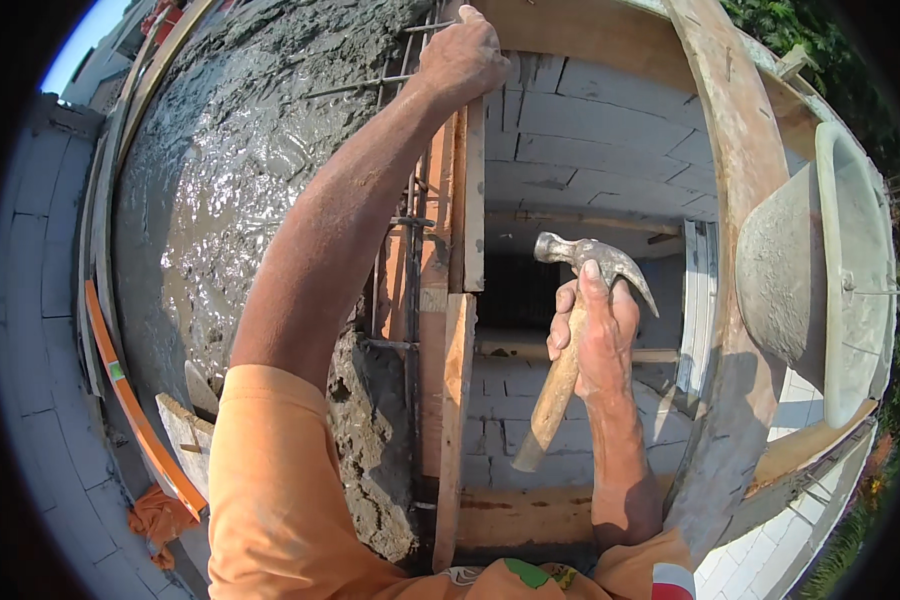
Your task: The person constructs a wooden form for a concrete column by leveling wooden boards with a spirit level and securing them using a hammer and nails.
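A broad bed of wet grey concrete (200, 250) is seen from above on the left, glossy in sunlight. On the right, a deep gap is lined by a pale block wall (610, 130), and the gap is bordered farther right by a long weathered plank (740, 170). Beyond that plank, a grey tub (785, 270) is tilted onto its side. Between concrete and gap, narrow timber boards (456, 400) are set on edge, with steel rods (392, 344) laid alongside. An orange bar (143, 420) with a green mark is propped at lower left.

A claw hammer (557, 385) is held over the gap, right of the boards, its wooden handle slanted down to the left and its claw pointed right. The handle is wrapped just below the head by the right hand (607, 345), with the thumb laid along the top. The left hand (465, 55) is stretched to the upper end of the boards, near the rods; its fingers are mostly hidden, so whether anything is pinched cannot be told. An orange cloth (162, 520) is bunched at lower left.
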### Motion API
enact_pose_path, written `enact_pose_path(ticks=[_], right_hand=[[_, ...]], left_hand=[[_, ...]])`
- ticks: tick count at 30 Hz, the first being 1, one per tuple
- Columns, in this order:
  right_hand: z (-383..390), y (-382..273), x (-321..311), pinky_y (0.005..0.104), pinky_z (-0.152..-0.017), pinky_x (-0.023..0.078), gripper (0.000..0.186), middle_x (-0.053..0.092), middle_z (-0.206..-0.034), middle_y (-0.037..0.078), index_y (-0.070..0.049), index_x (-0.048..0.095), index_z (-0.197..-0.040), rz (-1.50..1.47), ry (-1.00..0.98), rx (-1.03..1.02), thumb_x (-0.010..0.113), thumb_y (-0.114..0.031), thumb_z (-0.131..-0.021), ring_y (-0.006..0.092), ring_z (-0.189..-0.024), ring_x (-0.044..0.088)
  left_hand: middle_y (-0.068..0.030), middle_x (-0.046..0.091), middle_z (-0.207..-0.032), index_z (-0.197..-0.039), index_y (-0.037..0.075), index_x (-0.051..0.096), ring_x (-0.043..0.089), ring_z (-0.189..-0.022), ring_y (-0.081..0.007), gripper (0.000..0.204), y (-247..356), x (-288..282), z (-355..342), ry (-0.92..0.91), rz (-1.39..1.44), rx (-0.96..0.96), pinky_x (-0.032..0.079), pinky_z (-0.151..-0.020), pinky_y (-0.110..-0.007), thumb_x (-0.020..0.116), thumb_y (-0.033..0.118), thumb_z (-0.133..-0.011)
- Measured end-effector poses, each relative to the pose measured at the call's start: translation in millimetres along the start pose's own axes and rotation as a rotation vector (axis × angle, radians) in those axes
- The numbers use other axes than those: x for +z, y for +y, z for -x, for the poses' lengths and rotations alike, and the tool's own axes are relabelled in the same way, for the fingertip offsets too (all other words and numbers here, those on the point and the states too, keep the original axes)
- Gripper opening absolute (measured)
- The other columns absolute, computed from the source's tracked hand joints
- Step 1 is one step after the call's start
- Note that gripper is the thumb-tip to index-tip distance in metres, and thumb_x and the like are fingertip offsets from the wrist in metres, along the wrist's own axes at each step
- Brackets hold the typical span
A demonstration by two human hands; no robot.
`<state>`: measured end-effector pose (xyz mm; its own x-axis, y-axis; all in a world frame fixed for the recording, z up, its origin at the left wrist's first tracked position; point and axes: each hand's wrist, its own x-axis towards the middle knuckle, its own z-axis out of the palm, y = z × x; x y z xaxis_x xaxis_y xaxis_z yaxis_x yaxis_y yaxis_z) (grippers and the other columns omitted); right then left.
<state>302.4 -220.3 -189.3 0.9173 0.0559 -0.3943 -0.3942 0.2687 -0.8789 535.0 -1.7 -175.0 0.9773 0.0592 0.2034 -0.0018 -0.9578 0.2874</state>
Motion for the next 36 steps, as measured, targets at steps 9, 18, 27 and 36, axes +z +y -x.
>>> enact_pose_path(ticks=[9,18,27,36], right_hand=[[6.1,5.5,-13.7,0.0243,-0.036,0.041,0.041,0.051,-0.074,0.004,-0.003,0.049,-0.115,-0.028,-0.045,-0.001,0.054,-0.039,-0.098,0.0087,-0.045,0.049],[8.3,4.0,-27.6,0.0238,-0.037,0.041,0.041,0.051,-0.075,0.004,-0.003,0.048,-0.115,-0.022,-0.002,0.008,0.053,-0.04,-0.098,0.0081,-0.046,0.048],[7.4,6.8,-34.5,0.0234,-0.035,0.041,0.04,0.05,-0.071,0.005,0.001,0.05,-0.115,-0.036,0.004,-0.057,0.056,-0.034,-0.098,0.0079,-0.043,0.047],[9.1,-9.4,-26.8,0.0231,-0.035,0.041,0.035,0.05,-0.071,0.004,0.0,0.05,-0.109,0.001,-0.009,-0.08,0.054,-0.033,-0.099,0.0078,-0.044,0.048]], left_hand=[[-0.0222,0.064,-0.095,-0.108,-0.003,0.053,0.066,-0.089,-0.0376,0.051,-9.0,-5.3,-7.5,-0.023,-0.031,0.054,0.054,-0.077,-0.042,0.067,0.022,-0.066],[-0.0226,0.064,-0.1,-0.102,-0.005,0.056,0.065,-0.094,-0.0364,0.048,-9.1,-13.4,-5.8,-0.207,-0.056,0.155,0.053,-0.08,-0.04,0.068,0.022,-0.064],[-0.0222,0.065,-0.099,-0.106,-0.004,0.055,0.065,-0.092,-0.0348,0.052,11.6,-16.3,8.3,-0.107,0.059,0.028,0.053,-0.078,-0.04,0.068,0.018,-0.062],[-0.0234,0.064,-0.1,-0.11,-0.002,0.054,0.065,-0.092,-0.0372,0.055,5.8,-25.4,14.8,-0.072,-0.213,0.24,0.052,-0.079,-0.042,0.068,0.02,-0.062]])
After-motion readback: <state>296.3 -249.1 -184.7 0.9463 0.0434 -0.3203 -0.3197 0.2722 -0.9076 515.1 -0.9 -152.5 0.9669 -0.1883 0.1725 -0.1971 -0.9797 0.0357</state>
